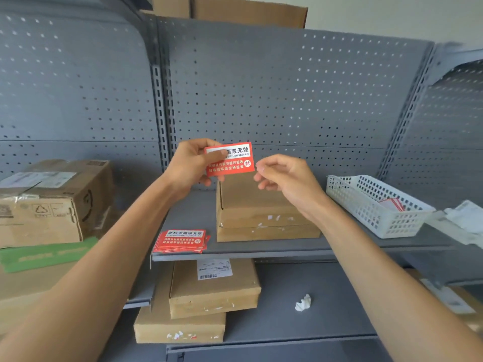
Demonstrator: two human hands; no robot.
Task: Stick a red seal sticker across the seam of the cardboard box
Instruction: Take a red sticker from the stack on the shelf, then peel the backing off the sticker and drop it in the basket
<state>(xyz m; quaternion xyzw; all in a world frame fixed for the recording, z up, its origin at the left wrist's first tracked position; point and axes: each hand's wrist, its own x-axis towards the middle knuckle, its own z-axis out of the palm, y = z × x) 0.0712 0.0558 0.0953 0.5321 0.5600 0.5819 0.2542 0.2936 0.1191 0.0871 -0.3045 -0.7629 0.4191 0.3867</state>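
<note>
My left hand (190, 165) holds a red seal sticker (232, 160) with white print by its left end, lifted above the shelf. My right hand (282, 178) hovers at the sticker's right edge, thumb and forefinger pinched close to its corner; whether they touch it is unclear. Directly below and behind the sticker, a flat brown cardboard box (264, 212) rests on the grey shelf (261, 250), its front seam facing me with scraps of torn white paper on it. A pile of several more red stickers (181, 241) lies on the shelf left of the box.
A white perforated basket (376, 205) holding red-edged slips sits to the right. Large taped cartons (52, 202) stand at left. On the lower shelf lie two stacked brown boxes (206, 299) and a crumpled white paper scrap (303, 303). Grey pegboard backs the shelves.
</note>
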